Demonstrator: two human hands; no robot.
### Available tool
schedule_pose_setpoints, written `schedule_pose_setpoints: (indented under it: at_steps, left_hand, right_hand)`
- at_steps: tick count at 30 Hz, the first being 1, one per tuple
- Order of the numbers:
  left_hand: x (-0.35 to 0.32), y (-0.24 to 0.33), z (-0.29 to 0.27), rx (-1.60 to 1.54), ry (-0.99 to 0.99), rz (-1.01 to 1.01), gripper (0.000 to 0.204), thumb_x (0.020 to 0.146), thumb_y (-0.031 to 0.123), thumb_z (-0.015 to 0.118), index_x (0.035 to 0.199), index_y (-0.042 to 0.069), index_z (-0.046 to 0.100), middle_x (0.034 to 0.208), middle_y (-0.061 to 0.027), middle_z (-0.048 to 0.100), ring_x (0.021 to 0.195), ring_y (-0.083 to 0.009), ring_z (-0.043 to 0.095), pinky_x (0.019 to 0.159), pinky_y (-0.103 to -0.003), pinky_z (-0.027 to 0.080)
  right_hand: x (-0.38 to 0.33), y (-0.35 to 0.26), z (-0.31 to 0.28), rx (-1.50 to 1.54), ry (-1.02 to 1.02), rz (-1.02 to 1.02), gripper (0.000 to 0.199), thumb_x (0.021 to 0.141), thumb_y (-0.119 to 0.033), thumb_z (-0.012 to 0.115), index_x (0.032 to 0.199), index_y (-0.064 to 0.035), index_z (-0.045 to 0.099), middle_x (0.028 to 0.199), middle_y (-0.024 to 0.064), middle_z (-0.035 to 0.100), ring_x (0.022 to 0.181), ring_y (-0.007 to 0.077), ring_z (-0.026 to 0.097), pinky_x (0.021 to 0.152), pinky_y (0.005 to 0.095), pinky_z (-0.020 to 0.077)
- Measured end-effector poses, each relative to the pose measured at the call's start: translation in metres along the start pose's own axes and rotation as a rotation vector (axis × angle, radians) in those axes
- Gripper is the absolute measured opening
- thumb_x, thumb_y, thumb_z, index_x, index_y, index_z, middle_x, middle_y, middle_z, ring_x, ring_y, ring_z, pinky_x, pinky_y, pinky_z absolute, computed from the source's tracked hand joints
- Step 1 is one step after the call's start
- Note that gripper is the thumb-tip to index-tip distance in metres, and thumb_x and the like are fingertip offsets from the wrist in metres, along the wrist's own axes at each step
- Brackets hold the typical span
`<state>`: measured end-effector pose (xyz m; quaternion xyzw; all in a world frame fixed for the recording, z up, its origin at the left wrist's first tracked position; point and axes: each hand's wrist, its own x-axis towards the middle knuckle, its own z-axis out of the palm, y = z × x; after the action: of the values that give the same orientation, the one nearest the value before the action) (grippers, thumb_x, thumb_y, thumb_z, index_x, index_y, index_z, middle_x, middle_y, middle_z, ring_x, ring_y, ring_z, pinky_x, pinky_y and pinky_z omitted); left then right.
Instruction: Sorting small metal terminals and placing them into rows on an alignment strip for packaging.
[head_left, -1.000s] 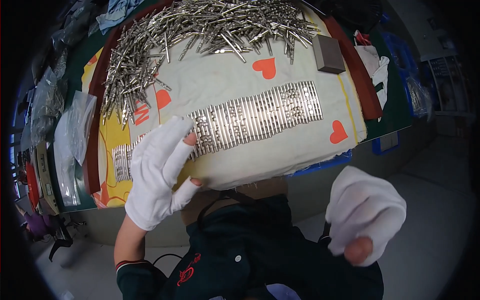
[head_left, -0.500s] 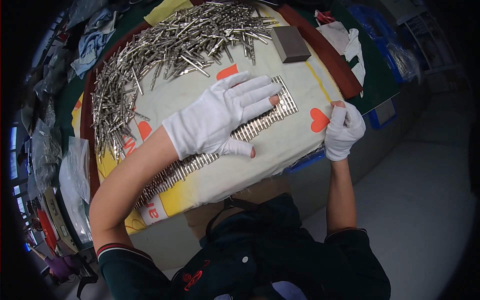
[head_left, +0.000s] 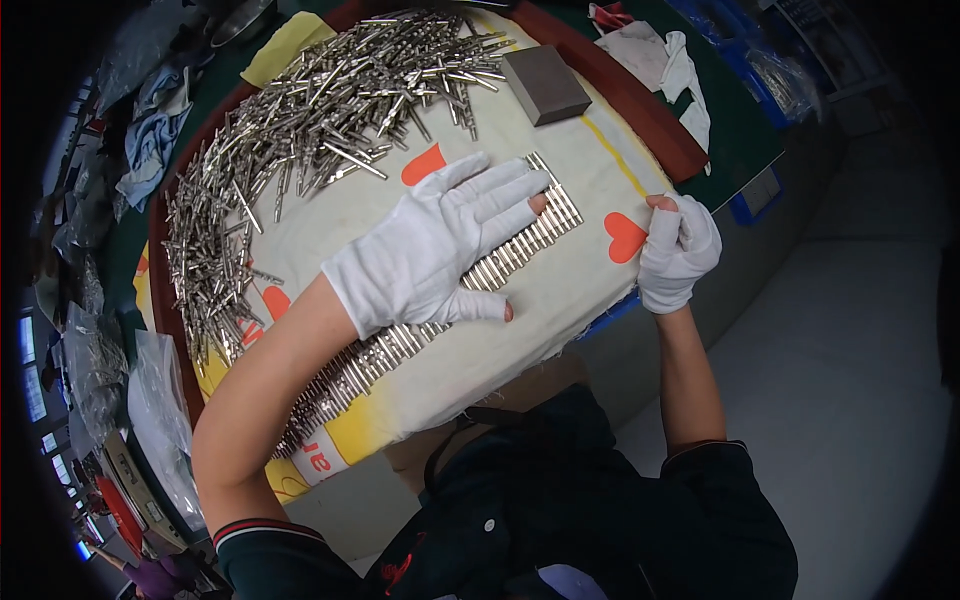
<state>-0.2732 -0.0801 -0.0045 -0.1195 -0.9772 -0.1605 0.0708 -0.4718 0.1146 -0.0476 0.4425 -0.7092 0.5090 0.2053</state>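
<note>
My left hand, in a white glove with bare fingertips showing, lies flat with fingers outstretched across a long slanting row of shiny metal drill bits. The bits lie side by side; the palm hides the middle of the row. Its thumb points right, over the pale cloth. My right hand, gloved the same way, is curled closed at the cloth's right edge, beside a printed red heart. Whatever its fingers may hold is hidden.
A big loose heap of drill bits curves along the far and left sides. A dark grey block stands at the far right, inside a reddish-brown raised border. White rags lie beyond it. Plastic bags are at the left.
The whole view has shifted and turned slightly. Against the cloth and the row, both hands keep about the same places and shapes.
</note>
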Motion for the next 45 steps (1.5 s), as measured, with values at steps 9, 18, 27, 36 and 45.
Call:
schedule_pose_setpoints:
  at_steps: [9,18,27,36,45]
  left_hand:
    - [0.014,-0.003,0.002,0.025,0.028,0.039,0.096,0.082,0.07,0.052,0.142,-0.003,0.038,0.15,-0.0215,0.037,0.141,-0.0357,0.033,0.117,-0.05,0.023]
    - [0.021,-0.007,0.007,0.01,0.064,0.053,0.094,0.081,0.067,0.055,0.142,-0.003,0.038,0.15,-0.0218,0.037,0.141,-0.0362,0.033,0.117,-0.049,0.022]
    - [0.026,-0.008,0.009,0.025,0.008,0.029,0.098,0.085,0.075,0.044,0.15,0.004,0.028,0.155,-0.0189,0.03,0.143,-0.0363,0.029,0.117,-0.051,0.021]
    - [0.024,-0.005,0.005,0.014,0.085,0.039,0.094,0.081,0.067,0.057,0.141,-0.004,0.04,0.15,-0.0223,0.037,0.14,-0.0368,0.034,0.117,-0.047,0.023]
    - [-0.041,0.012,-0.034,0.109,-0.066,-0.111,0.103,0.082,0.08,0.04,0.152,0.006,0.026,0.156,-0.019,0.029,0.144,-0.037,0.028,0.117,-0.051,0.021]
  right_hand:
    - [0.001,-0.003,0.001,0.003,0.003,0.027,0.007,0.078,-0.003,0.065,0.071,-0.0034,0.066,0.054,0.0055,0.045,0.049,0.0197,0.043,0.048,0.0332,0.0311]
    - [0.0,-0.004,0.002,0.001,0.002,0.038,0.006,0.078,-0.003,0.065,0.072,-0.0033,0.066,0.053,0.0052,0.043,0.048,0.0195,0.041,0.048,0.0336,0.0304]
    - [-0.001,-0.002,0.002,0.015,0.006,0.027,0.006,0.078,-0.001,0.064,0.072,-0.0027,0.066,0.054,0.005,0.042,0.048,0.0192,0.04,0.048,0.0332,0.0299]
    - [0.001,-0.001,0.003,0.022,0.0,-0.009,0.01,0.081,-0.003,0.06,0.073,-0.0027,0.066,0.057,0.0072,0.052,0.051,0.0216,0.047,0.05,0.0343,0.0347]
    - [0.0,0.001,-0.001,-0.001,-0.025,0.035,0.014,0.086,-0.006,0.058,0.075,-0.0022,0.067,0.059,0.0079,0.055,0.052,0.0222,0.05,0.053,0.0341,0.0382]
